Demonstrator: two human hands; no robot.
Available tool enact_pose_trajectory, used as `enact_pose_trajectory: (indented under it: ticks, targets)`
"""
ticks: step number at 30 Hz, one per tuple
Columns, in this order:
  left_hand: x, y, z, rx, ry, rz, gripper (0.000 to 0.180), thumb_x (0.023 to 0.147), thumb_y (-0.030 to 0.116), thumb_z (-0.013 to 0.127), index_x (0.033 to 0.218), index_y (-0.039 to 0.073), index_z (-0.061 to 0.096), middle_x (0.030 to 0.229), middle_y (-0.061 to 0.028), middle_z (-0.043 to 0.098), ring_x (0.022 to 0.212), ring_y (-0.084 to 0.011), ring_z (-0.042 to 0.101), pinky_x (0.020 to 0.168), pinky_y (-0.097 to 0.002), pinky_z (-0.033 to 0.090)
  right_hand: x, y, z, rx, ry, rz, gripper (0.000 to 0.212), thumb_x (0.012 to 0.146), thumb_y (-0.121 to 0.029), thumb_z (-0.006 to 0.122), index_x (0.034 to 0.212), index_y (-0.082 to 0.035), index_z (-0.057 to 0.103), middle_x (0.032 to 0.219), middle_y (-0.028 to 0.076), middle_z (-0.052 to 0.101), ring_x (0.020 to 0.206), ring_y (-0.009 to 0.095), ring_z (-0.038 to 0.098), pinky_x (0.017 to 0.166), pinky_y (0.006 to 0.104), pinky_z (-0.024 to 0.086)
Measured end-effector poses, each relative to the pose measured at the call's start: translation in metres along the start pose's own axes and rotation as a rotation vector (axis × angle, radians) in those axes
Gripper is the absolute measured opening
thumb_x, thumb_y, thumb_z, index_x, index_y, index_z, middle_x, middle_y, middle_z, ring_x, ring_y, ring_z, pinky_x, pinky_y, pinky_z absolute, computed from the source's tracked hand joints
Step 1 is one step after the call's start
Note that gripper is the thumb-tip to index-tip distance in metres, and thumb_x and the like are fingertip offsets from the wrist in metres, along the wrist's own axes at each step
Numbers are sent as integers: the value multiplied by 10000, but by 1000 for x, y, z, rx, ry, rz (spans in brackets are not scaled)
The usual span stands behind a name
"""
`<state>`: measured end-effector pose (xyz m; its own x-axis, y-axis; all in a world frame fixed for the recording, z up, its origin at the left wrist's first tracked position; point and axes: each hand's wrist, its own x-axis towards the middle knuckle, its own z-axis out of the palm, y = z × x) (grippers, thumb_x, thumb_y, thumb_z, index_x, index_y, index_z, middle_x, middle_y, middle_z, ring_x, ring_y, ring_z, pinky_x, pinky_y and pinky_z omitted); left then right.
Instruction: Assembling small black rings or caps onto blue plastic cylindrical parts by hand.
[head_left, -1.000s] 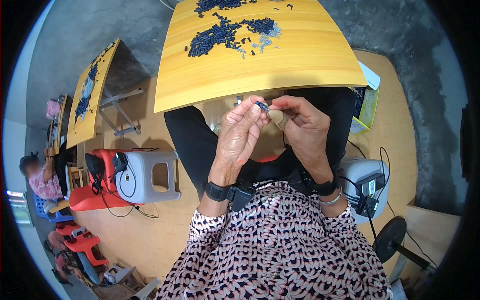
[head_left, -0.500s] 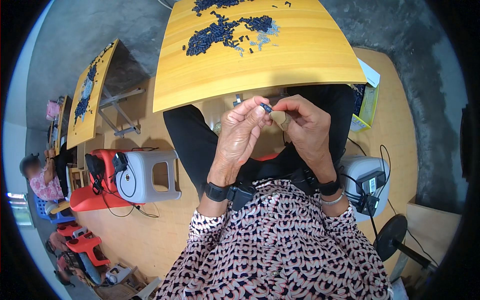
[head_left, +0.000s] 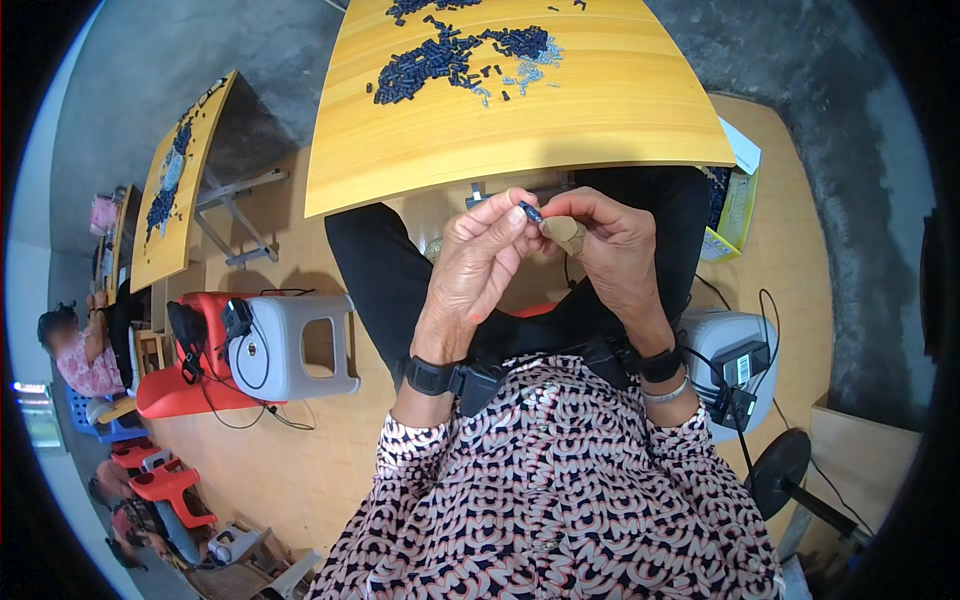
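Just past the table's near edge, over my lap, my two hands meet. My left hand [head_left: 483, 255] pinches a small dark blue-black plastic piece [head_left: 531, 212] between thumb and forefinger. From the other side, my right hand [head_left: 612, 245] brings its bent fingertips against or very near that piece. A tan object with a rounded, flat-looking end [head_left: 563, 235] is tucked in the right fingers; its kind is unclear. On the wooden table [head_left: 520, 130] ahead lie a heap of similar dark pieces [head_left: 420, 72], a smaller dark heap [head_left: 522, 41] and scattered small silvery parts [head_left: 527, 74].
A grey stool [head_left: 300, 345] with a cabled black device stands at left beside a red chair [head_left: 165, 390]. Another grey stool [head_left: 700, 335] and a yellow-edged bin [head_left: 735, 215] are at right. Farther left, a person [head_left: 85, 350] sits near a second table [head_left: 185, 190].
The tan object has turned slightly and shows more of its round end. The dark piece is tilted a little differently between my fingers. Both hands stay in nearly the same place.
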<state>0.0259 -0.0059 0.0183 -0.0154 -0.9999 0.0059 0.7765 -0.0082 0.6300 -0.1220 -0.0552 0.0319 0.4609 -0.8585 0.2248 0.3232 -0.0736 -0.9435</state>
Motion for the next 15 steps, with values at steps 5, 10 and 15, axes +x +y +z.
enact_pose_trajectory:
  ticks: [5, 10, 15]
  targets:
    - [-2, 0, 6, 46, 61, 6, 180, 888, 99, 553, 1028, -6, 596, 874, -52, 604, 783, -116, 560, 743, -246, 468, 0, 0, 0, -7, -14, 4, 143, 838, -64, 616, 955, 17, 629, 824, 43, 642, 731, 79, 598, 639, 197, 481]
    - [-2, -2, 0, 92, 24, 20, 184, 891, 87, 538, 1041, -4, 592, 916, -76, 617, 810, -134, 577, 753, -281, 480, -2, 0, 1, 64, -25, 31, 152, 846, -73, 611, 962, 24, 622, 820, 48, 642, 717, 82, 598, 636, 197, 486]
    - [-3, -3, 1, 165, 7, 33, 180, 896, 84, 524, 1036, -2, 599, 958, -110, 630, 839, -173, 598, 757, -328, 494, -3, 0, 0, 60, -3, 59, 139, 848, -63, 605, 953, 27, 622, 811, 44, 639, 707, 79, 596, 618, 194, 485]
